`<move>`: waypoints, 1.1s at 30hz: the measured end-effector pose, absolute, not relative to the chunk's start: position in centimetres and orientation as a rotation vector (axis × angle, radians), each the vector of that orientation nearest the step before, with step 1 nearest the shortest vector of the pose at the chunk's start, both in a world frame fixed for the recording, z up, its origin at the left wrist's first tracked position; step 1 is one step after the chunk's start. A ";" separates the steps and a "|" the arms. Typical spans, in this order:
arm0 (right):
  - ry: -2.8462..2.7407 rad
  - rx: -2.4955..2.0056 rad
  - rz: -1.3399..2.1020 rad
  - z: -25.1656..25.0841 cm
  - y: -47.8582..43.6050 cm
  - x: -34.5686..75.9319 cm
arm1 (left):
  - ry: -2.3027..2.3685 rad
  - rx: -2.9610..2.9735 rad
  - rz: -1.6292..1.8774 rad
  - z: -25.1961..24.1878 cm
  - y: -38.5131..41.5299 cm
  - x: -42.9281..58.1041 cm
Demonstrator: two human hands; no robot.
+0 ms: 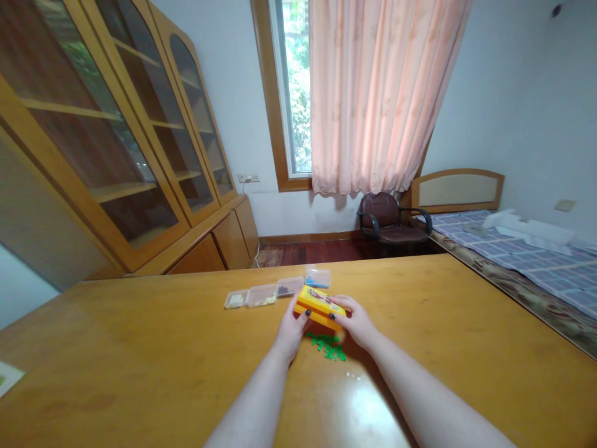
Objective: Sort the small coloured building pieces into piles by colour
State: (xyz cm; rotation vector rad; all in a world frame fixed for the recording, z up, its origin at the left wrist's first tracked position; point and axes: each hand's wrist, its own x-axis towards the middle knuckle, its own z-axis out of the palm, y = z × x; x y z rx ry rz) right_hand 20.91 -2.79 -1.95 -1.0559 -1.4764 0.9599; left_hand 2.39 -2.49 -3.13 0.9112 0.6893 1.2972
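Between my two hands is a yellow box (313, 303) with a printed picture on its top, tilted and held above the table. My left hand (293, 323) grips its left end, thumb on the near side. My right hand (355, 320) grips the right end, fingers over the top and thumb on the near side. Just below the box lies a loose pile of small green pieces (330, 348) on the tabletop. A few tiny clear or white bits (355, 376) lie nearer to me. What is inside the box is hidden.
Beyond my hands, small clear plastic trays stand in a row: one with white pieces (236, 300), one with cream pieces (262, 296), one with dark pieces (290, 287), one with blue pieces (318, 278). They rest on the wooden table (163, 348). A chair (389, 221) stands behind it.
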 end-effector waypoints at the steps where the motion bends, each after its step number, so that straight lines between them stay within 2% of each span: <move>1: -1.452 -1.030 0.976 -1.8 -2.8 20.9 | 0.684 0.917 1.301 -3.0 -2.5 2.4; 8: -1.044 -0.941 1.173 -2.5 -1.7 21.2 | 0.661 0.805 1.330 -2.5 -2.6 2.3; 13: -0.628 -1.101 1.288 -4.6 0.5 23.2 | 0.665 0.732 1.319 -2.6 -2.2 2.4; 18: -0.585 -0.900 1.372 -4.5 1.0 23.4 | 0.621 0.694 1.270 -2.1 -2.5 2.4; 25: -0.621 -0.664 1.790 -3.1 -0.9 21.5 | 0.628 0.570 1.265 -2.2 -2.3 2.0; 33: -0.394 -0.796 1.728 -2.5 -0.2 22.7 | 0.828 0.620 1.264 -2.4 -1.3 1.5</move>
